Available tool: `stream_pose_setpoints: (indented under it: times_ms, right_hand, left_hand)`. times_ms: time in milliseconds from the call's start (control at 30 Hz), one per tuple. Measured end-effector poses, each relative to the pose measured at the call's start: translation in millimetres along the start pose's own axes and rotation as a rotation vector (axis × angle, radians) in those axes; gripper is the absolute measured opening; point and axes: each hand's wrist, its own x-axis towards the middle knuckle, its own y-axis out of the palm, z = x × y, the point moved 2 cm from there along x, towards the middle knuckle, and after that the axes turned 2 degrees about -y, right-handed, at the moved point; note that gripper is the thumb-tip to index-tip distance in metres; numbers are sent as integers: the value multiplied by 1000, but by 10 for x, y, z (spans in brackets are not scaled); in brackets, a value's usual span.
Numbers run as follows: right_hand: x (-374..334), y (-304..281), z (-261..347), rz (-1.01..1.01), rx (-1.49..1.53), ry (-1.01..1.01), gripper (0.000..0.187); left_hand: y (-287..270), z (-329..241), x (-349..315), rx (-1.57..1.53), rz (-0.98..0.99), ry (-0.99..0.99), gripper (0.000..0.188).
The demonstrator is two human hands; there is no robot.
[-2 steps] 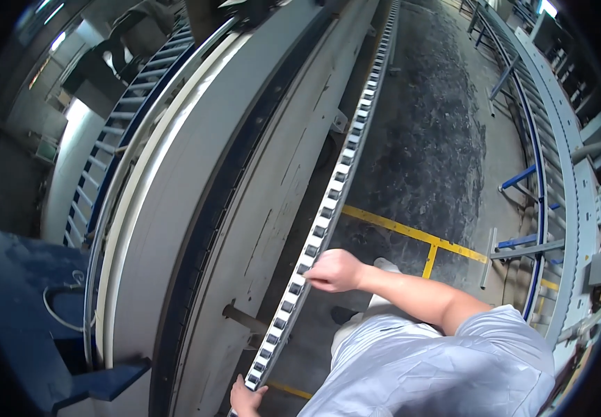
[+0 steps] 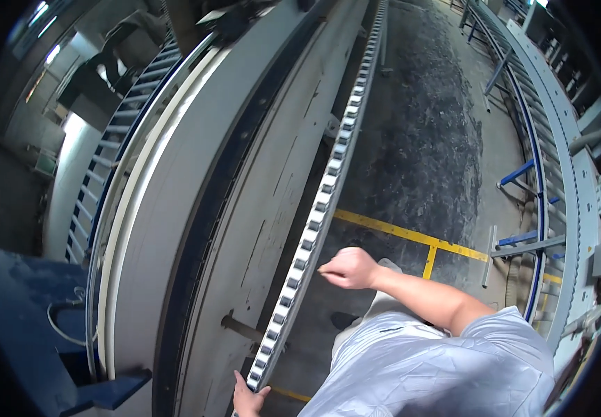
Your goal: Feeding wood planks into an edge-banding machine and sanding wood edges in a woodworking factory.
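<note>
A long narrow rail, white with a row of dark rollers or slots along its top, runs from near my body to the far top. My left hand wraps round its near end, thumb on the right side and fingers on the left. My right hand is closed in a pinch, just right of the rail and apart from it. Something tiny may show at its fingertips, too small to name.
Left of the rail stands a long pale machine bed with a dark slot. A round bar sticks out from it toward the rail. On the right is a roller conveyor with blue supports. Yellow lines mark the floor.
My right hand has drawn back a little to the right, off the rail's edge. The rail appears slightly further left. My left hand keeps its grip at the near end.
</note>
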Motion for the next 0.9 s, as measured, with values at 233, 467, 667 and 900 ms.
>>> stream_pose_setpoints:
  times_ms: [233,467,667,900]
  right_hand:
    - [-1449,-1702,-1300,-282,-18,685,11]
    - [-1875,-3244,-2275,-396,-64,814,10]
    - [-1825,-4328,-3228,-533,-23,884,9]
    - [-1631,-5646,-5045,-625,-143,1055,11]
  left_hand:
    - [489,-2321,734,-43,-438,546,88]
    - [621,-5084,1283,107,-657,572,79]
    - [833,-7049,1293,94,-580,912,65]
    - [1314,-8763,1841,-91,-192,889,59]
